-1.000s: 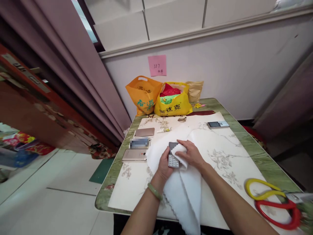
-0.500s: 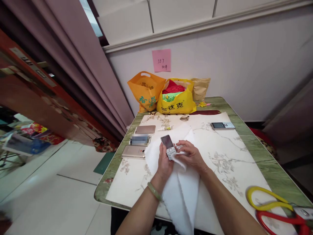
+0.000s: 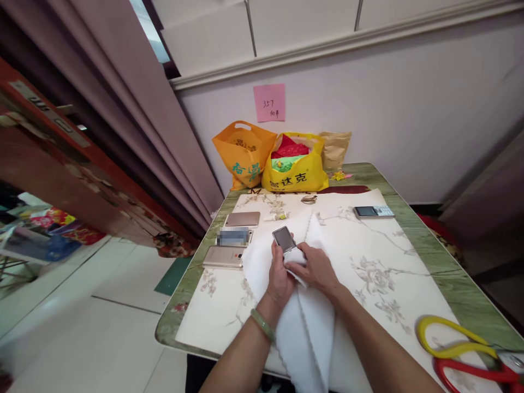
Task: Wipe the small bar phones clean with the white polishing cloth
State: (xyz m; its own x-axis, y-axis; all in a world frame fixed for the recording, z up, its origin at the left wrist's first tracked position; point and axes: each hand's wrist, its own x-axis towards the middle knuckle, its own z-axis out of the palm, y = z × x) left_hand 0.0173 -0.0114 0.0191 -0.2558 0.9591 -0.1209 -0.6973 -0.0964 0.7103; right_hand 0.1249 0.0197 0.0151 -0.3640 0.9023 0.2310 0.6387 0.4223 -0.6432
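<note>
My left hand (image 3: 280, 275) is closed around a small keypad phone (image 3: 284, 238), its dark screen tilted up and facing me. A white cloth (image 3: 305, 327) lies under both hands and hangs over the table's front edge. With my right hand (image 3: 315, 267) I pinch a fold of that cloth against the lower part of the phone, covering most of its keys. A pale green bangle (image 3: 262, 325) sits on my left wrist.
Three smartphones, the nearest a gold phone (image 3: 223, 257), lie at the left. Another keypad phone (image 3: 373, 212) rests at the right. Scissors (image 3: 466, 355) with yellow and red handles lie front right. An orange bag (image 3: 244, 155) and yellow bag (image 3: 297, 173) stand at the back.
My right hand has moved in against the phone, bringing the cloth fold over its keypad. The phone in my left hand has shifted slightly right and tilted.
</note>
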